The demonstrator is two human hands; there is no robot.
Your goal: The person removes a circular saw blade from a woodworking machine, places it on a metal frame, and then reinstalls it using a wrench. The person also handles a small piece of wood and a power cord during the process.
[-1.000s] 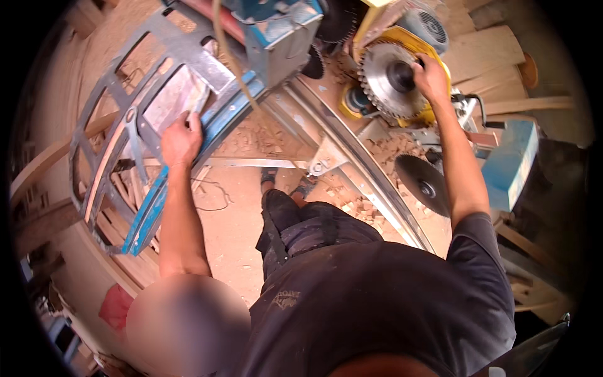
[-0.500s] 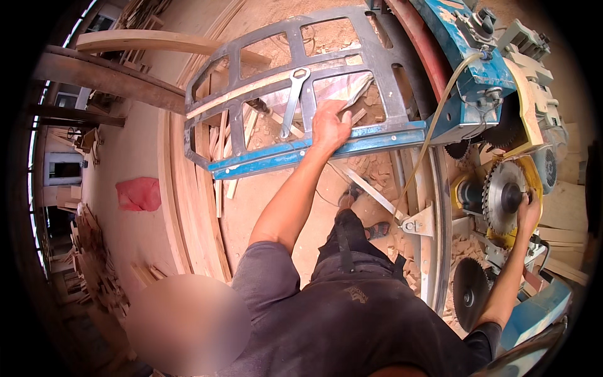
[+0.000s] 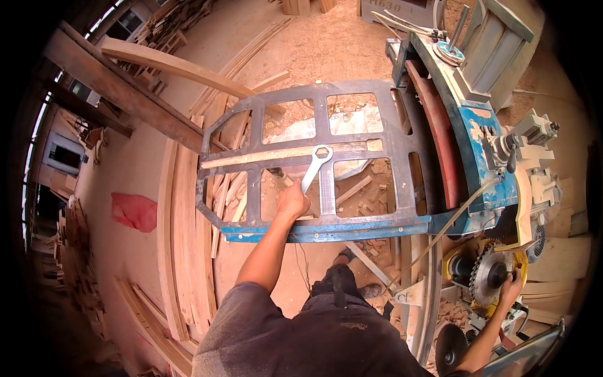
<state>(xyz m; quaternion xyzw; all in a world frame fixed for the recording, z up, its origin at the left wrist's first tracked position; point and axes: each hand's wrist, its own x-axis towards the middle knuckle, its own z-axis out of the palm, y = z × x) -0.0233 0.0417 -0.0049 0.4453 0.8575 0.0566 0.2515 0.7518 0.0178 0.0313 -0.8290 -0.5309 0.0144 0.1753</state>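
Note:
My left hand (image 3: 293, 202) is closed around the handle of a steel ring wrench (image 3: 313, 166). The wrench's hexagonal ring end points away from me, over the dark slotted metal table frame (image 3: 254, 195) with its blue front rail. Off to the right, my right hand (image 3: 512, 286) is at the dark hub (image 3: 498, 274) of a toothed circular saw blade (image 3: 482, 276). Its fingers are curled in beside the hub, and what they hold there is too small to make out. Yellow guard metal shows around this blade.
A blue saw machine (image 3: 474, 132) with a hose stands on the right. Below the hub, a second dark blade (image 3: 450, 349) shows. Long wooden boards (image 3: 188, 251) lie left of the frame, near a red cloth (image 3: 134, 212). Wood offcuts (image 3: 370, 195) litter the floor beneath the frame.
My left hand has moved left off the blue rail and taken hold of the wrench, which lay on the frame. My right hand stays by the blade hub. The view has shifted.

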